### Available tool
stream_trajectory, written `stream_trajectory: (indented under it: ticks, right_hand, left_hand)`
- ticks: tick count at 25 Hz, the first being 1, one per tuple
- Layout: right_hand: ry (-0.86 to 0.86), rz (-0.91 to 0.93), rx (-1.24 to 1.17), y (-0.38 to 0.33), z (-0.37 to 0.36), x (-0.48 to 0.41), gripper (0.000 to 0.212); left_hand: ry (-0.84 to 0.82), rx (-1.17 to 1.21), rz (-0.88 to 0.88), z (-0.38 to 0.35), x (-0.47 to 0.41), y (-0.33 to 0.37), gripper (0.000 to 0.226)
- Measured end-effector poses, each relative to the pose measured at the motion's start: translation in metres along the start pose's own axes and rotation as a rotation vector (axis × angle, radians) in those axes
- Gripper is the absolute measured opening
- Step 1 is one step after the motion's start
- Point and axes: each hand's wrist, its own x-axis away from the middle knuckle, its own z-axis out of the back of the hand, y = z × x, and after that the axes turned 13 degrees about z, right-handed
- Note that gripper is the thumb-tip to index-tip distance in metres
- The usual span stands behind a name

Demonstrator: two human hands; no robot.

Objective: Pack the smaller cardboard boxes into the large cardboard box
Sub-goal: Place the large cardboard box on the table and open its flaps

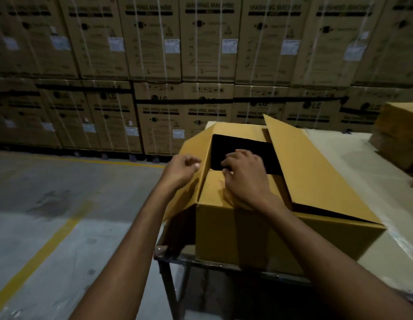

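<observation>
The large cardboard box [258,232] stands on the near left corner of a table, its top flaps partly folded over a dark opening. My left hand [181,168] grips the edge of the left flap [196,148], fingers curled over it. My right hand [244,174] lies on the near flap [214,190], its fingertips curled over that flap's edge into the opening. The right flap [309,167] slopes upward, half raised. What is inside the box is hidden in the dark. Smaller cardboard boxes [399,132] are stacked at the table's right edge.
The table [353,158] has a pale covered top and a dark metal frame [177,262]. A wall of stacked washing machine cartons [200,65] fills the background. Grey floor with yellow lines [39,252] stretches to the left.
</observation>
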Motion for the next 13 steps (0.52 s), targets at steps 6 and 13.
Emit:
stream_trajectory:
  ticks: [6, 13]
  right_hand:
    - [-0.279, -0.34, 0.11, 0.07, 0.047, 0.055, 0.048]
    - [0.066, -0.351, 0.107, 0.123, 0.137, 0.082, 0.02]
  left_hand:
    - [-0.413, 0.235, -0.076, -0.108, 0.045, 0.096, 0.037]
    - [-0.465, 0.499, -0.11, -0.221, 0.057, 0.187, 0.056]
